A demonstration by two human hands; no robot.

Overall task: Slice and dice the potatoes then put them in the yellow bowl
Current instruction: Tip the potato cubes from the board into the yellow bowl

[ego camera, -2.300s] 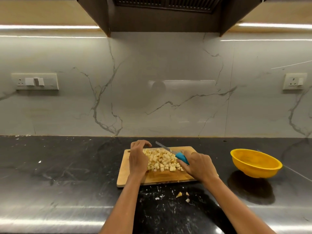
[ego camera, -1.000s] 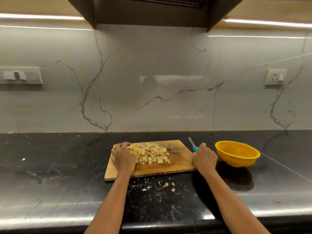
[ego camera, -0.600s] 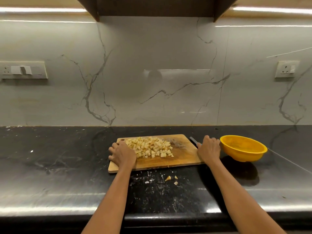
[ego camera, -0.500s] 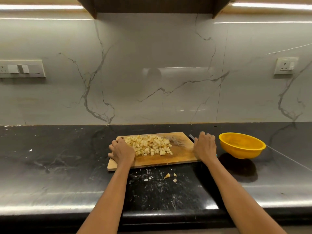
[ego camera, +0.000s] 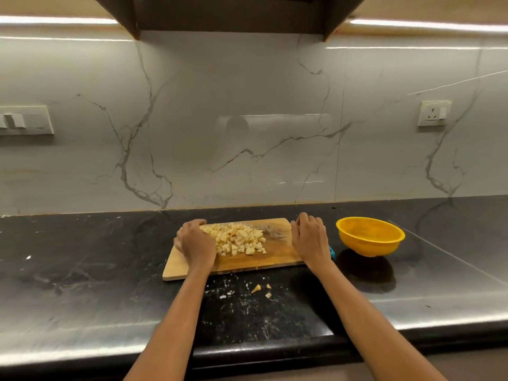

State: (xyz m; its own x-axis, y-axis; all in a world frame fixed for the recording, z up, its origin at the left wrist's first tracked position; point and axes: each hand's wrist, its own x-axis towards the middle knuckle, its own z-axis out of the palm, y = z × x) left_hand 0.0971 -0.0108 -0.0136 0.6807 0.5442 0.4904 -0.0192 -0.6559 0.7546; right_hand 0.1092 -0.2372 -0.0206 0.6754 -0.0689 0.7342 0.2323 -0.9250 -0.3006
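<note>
A pile of diced potato (ego camera: pixel 239 239) lies on the left half of a wooden cutting board (ego camera: pixel 277 254) on the black counter. My left hand (ego camera: pixel 195 244) grips the board's left end, right beside the pile. My right hand (ego camera: pixel 310 237) grips the board's right edge with curled fingers. Only the blue handle tip of the knife (ego camera: pixel 332 253) shows, on the counter just behind my right wrist; its blade is hidden. The yellow bowl (ego camera: pixel 368 248) stands upright to the right of the board, with nothing visible inside.
Three loose potato bits (ego camera: pixel 256 288) and white crumbs lie on the black counter (ego camera: pixel 82 270) in front of the board. A marble backsplash rises behind, with a switch panel (ego camera: pixel 24 123) at left and a socket (ego camera: pixel 434 112) at right.
My right hand carried the knife off the board to the right, let go of it beside the board and took hold of the board's right edge. My left hand shifted to the board's left end.
</note>
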